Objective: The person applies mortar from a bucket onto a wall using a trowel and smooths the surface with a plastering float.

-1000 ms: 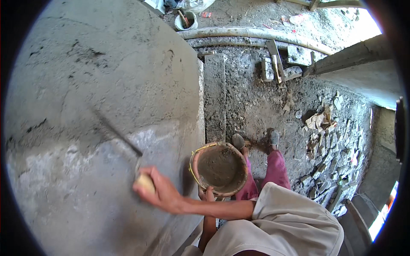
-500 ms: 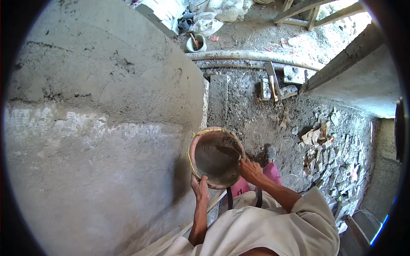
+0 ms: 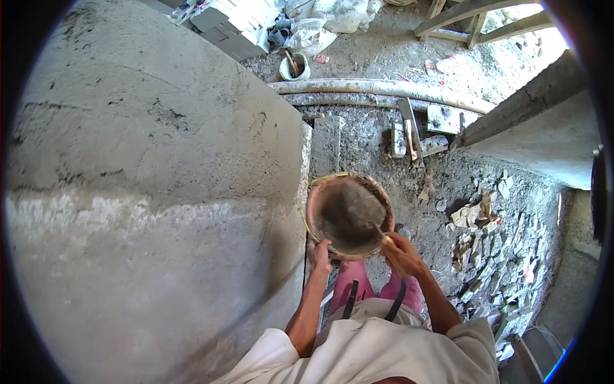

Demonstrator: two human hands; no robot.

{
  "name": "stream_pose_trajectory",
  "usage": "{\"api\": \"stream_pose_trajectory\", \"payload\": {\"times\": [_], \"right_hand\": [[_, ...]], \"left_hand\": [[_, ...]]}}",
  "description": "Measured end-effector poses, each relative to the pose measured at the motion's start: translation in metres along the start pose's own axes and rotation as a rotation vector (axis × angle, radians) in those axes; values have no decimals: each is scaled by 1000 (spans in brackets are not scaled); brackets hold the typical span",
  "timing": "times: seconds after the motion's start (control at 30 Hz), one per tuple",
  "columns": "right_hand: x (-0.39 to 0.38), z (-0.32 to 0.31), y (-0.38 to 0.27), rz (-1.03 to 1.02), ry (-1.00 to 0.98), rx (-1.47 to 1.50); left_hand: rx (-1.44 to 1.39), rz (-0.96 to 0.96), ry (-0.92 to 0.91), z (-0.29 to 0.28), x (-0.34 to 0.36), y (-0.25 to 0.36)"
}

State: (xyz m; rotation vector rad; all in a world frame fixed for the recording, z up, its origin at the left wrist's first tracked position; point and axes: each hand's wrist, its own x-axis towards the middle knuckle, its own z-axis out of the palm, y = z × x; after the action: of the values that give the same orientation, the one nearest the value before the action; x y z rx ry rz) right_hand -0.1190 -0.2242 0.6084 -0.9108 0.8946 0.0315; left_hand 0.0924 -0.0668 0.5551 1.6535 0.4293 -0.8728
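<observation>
My left hand [image 3: 320, 256] grips the lower-left rim of a worn reddish bucket [image 3: 312, 211] with a yellow cord on it and grey wet mortar inside. At the bucket's right side, my right hand [image 3: 396, 252] is closed on the wooden handle of a trowel [image 3: 378, 227], whose blurred blade is in the bucket, loaded or smeared with mortar. The bucket is held over my pink-clad legs. To the left stands a cement-rendered wall [image 3: 141, 256], darker and rougher above, paler below.
Rubble [image 3: 486, 256] lies on the ground at right, beside a low concrete wall [image 3: 524, 121]. Ahead lie long pipes [image 3: 390, 88], boards, a small white bucket [image 3: 286, 69], plastic bags [image 3: 310, 41], stacked blocks [image 3: 233, 29] and timber framing [image 3: 486, 32].
My right hand with the trowel has left the wall for the bucket, where the blade now sits. The bucket has since shifted right and upward in my left hand.
</observation>
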Motion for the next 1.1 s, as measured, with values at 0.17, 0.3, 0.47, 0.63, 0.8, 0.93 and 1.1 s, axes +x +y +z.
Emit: {"api": "stream_pose_trajectory", "payload": {"times": [0.17,0.3,0.47,0.63,0.8,0.93,1.1], "right_hand": [[36,16,10,-305,455,237],[132,54,29,-526,847,152],[233,233,-54,-271,585,-71],[119,413,-145,-782,29,258],[31,306,-119,-732,-107,-77],[29,173,-54,-561,26,-896],[38,111,37,-265,106,-1184]], "left_hand": [[132,-132,41,-21,43,-30],[291,-64,55,-71,51,-39],[351,82,59,-120,38,-25],[388,182,152,-163,29,1],[296,211,169,-173,13,33],[184,206,198,-144,-15,61],[358,355,149,-96,-62,86]]}}
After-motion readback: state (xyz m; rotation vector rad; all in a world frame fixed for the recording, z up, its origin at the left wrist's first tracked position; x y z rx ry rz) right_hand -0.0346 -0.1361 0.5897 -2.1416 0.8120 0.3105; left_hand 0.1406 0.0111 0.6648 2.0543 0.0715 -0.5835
